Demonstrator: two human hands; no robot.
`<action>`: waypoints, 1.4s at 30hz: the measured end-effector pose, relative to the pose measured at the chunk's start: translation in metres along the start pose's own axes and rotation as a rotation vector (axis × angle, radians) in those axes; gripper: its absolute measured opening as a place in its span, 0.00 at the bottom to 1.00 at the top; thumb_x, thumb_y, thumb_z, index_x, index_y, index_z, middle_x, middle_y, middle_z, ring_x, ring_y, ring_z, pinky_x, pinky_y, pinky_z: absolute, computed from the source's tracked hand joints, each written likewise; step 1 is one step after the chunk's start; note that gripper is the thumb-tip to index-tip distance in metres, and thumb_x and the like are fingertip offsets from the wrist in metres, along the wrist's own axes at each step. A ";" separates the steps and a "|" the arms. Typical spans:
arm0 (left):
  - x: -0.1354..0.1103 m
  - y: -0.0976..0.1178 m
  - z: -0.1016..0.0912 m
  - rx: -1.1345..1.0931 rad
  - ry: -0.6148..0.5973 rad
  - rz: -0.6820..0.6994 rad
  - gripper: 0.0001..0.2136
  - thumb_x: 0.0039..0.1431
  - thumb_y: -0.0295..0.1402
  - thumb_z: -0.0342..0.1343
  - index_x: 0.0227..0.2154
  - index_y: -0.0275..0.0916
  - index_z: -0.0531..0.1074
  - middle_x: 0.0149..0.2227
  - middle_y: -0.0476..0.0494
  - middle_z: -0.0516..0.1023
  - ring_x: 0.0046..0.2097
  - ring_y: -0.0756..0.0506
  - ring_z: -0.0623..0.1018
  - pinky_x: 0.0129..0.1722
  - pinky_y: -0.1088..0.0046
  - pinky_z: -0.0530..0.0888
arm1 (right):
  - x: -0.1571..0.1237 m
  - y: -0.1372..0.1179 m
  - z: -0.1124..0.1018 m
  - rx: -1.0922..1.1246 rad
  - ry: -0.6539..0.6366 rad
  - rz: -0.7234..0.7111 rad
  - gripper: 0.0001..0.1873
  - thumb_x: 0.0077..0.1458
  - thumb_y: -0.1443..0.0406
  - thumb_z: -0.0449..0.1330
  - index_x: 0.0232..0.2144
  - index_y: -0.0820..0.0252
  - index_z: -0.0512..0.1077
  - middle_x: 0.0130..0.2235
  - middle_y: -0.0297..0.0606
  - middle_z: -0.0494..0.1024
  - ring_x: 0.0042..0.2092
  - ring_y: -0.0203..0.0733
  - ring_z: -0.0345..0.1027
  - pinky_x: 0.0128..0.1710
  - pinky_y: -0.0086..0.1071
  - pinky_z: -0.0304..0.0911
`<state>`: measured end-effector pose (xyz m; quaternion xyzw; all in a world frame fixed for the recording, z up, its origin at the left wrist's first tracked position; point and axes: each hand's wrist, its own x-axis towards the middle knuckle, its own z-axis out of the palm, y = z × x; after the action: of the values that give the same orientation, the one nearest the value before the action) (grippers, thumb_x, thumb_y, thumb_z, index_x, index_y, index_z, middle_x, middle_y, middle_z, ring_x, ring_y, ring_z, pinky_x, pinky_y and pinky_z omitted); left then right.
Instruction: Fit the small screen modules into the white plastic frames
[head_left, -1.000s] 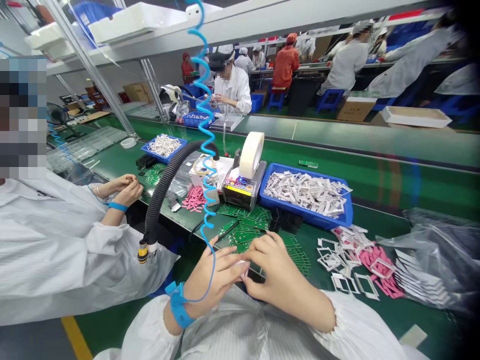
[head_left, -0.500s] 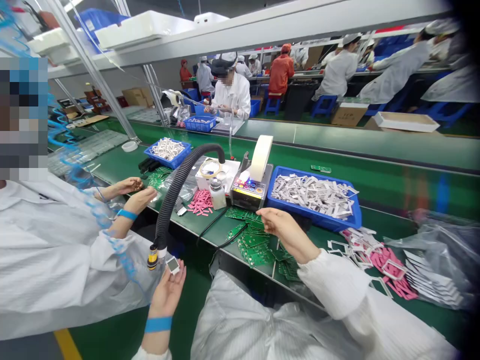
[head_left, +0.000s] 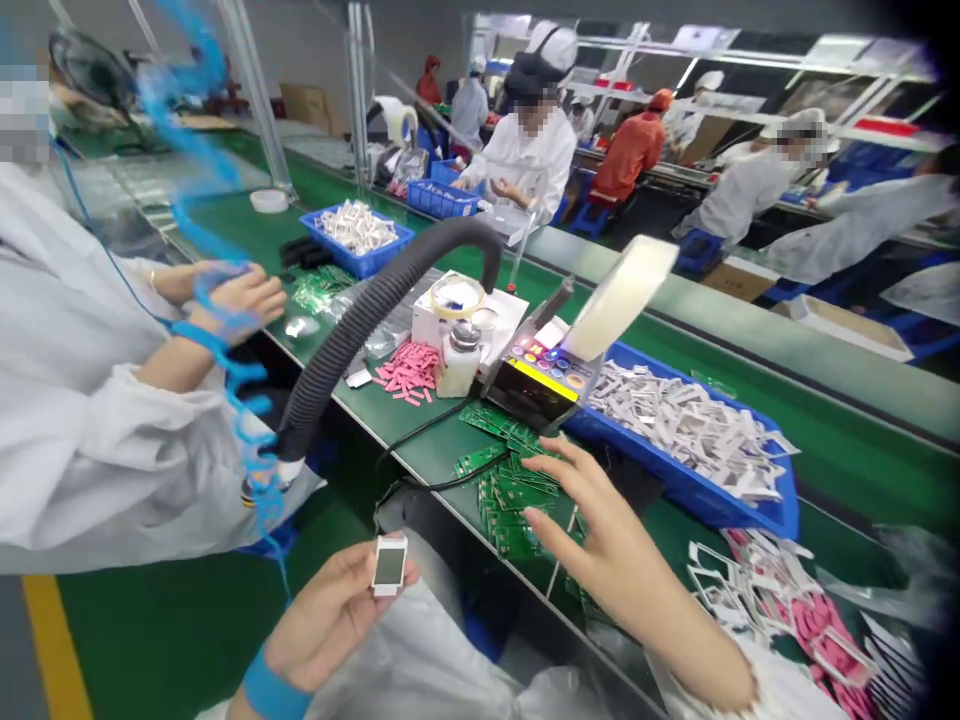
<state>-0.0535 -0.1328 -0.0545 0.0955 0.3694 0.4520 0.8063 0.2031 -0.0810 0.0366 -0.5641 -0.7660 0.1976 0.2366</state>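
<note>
My left hand [head_left: 328, 612] is raised over the floor side of the bench, its fingers and thumb pinching a small white-framed rectangular part [head_left: 390, 564] with a dark window. A blue wrist strap [head_left: 271, 686] circles that wrist. My right hand [head_left: 611, 560] hangs with its fingers spread, holding nothing, just above a loose pile of green circuit boards [head_left: 514, 510]. It is nearest those boards and the blue tray [head_left: 679, 462] of white frames.
A co-worker's hands [head_left: 238, 293] work at the left. A black corrugated hose [head_left: 379, 318] arches over the green bench, beside a tape dispenser [head_left: 541, 372], pink strips [head_left: 409, 372] and a glass bottle [head_left: 459, 362]. White and pink frames [head_left: 780, 610] lie at lower right.
My hands have separated since the earliest frame. The left hand carries the white-framed part away from the boards and higher in view. The right hand has spread its fingers, and the view has tilted.
</note>
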 end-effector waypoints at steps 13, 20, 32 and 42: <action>0.004 0.009 0.014 0.056 0.088 0.045 0.10 0.50 0.32 0.61 0.35 0.37 0.79 0.35 0.41 0.82 0.41 0.45 0.79 0.43 0.75 0.73 | 0.046 0.038 -0.028 -0.863 0.051 -0.210 0.14 0.50 0.57 0.60 0.19 0.58 0.70 0.62 0.40 0.58 0.47 0.62 0.62 0.38 0.53 0.57; 0.009 0.005 0.020 0.073 0.040 0.043 0.10 0.52 0.33 0.59 0.37 0.37 0.79 0.35 0.41 0.82 0.41 0.45 0.78 0.44 0.74 0.72 | 0.065 0.040 -0.058 -0.744 -0.196 -0.311 0.24 0.50 0.57 0.58 0.08 0.61 0.63 0.59 0.38 0.64 0.16 0.25 0.55 0.20 0.35 0.54; 0.002 -0.004 0.023 0.028 -0.036 0.013 0.10 0.51 0.33 0.60 0.36 0.37 0.79 0.34 0.43 0.82 0.40 0.47 0.77 0.45 0.74 0.71 | 0.085 0.010 -0.014 -1.273 0.176 -0.621 0.14 0.58 0.71 0.51 0.41 0.64 0.75 0.31 0.44 0.73 0.34 0.46 0.61 0.35 0.41 0.53; -0.010 0.000 0.021 -0.081 -0.030 0.061 0.08 0.53 0.31 0.59 0.34 0.34 0.79 0.34 0.42 0.82 0.41 0.47 0.78 0.53 0.69 0.69 | 0.097 -0.008 -0.002 -1.327 -0.138 -0.646 0.15 0.47 0.79 0.52 0.27 0.60 0.76 0.29 0.45 0.73 0.35 0.49 0.62 0.41 0.43 0.57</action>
<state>-0.0420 -0.1372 -0.0348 0.0809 0.3355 0.4896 0.8007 0.1739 0.0102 0.0563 -0.3215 -0.8652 -0.3513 -0.1567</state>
